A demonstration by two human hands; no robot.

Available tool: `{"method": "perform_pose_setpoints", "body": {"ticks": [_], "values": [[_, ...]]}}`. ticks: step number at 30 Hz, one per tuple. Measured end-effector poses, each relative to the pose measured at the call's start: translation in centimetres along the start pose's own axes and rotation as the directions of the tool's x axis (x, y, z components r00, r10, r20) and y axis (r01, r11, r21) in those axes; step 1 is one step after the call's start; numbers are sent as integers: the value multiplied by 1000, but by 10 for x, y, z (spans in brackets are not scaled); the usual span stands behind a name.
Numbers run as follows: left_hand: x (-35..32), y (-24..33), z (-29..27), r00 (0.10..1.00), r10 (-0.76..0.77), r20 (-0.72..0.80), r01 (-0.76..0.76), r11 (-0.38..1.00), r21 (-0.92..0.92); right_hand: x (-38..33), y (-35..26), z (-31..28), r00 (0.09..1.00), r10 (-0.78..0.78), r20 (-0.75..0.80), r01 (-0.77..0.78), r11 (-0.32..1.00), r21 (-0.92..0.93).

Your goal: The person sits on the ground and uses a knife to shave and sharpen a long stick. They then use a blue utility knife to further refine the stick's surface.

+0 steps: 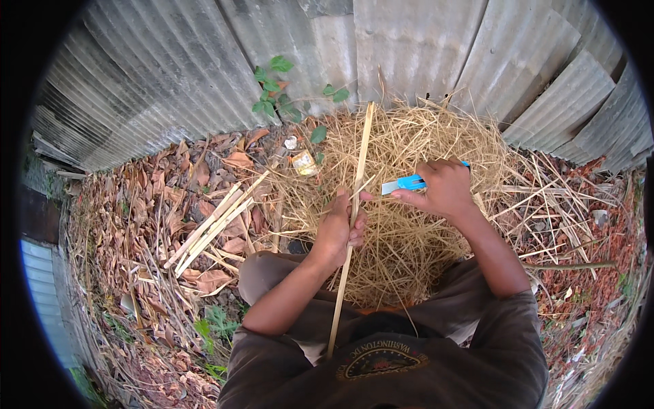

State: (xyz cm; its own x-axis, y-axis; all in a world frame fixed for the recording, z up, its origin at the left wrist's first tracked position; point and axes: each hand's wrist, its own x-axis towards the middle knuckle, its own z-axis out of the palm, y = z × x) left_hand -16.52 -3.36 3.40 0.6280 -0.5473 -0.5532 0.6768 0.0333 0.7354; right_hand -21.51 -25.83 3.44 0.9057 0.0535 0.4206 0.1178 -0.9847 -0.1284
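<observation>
My left hand [336, 230] is closed around a long, pale split-bamboo strip [362, 153], which runs from my lap up toward the metal wall. A short thin sliver [364, 185] sticks out beside the strip, just above my fingers. To the right, my right hand [444, 187] grips a blue utility knife [411, 182]. Its blade is out and points left toward the strip, with a small gap between them. Beneath both hands spreads a heap of straw-coloured shavings [402, 238].
Several cut strips [216, 225] lie on dry leaves [163, 198] at the left. Corrugated metal sheets [409, 54] stand behind the heap. A small crumpled packet [304, 163] and a green plant [272, 92] are near the wall. Thin sticks [562, 204] litter the right side.
</observation>
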Motion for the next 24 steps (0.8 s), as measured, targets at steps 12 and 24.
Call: {"method": "perform_pose_setpoints", "body": {"ticks": [12, 24], "values": [[-6, -14, 8, 915, 299, 272, -404, 656, 638, 2, 17, -13, 945, 299, 133, -306, 952, 30], [-7, -6, 12, 941, -134, 309, 118, 991, 70, -5, -5, 8, 992, 80, 93, -95, 981, 171]]}}
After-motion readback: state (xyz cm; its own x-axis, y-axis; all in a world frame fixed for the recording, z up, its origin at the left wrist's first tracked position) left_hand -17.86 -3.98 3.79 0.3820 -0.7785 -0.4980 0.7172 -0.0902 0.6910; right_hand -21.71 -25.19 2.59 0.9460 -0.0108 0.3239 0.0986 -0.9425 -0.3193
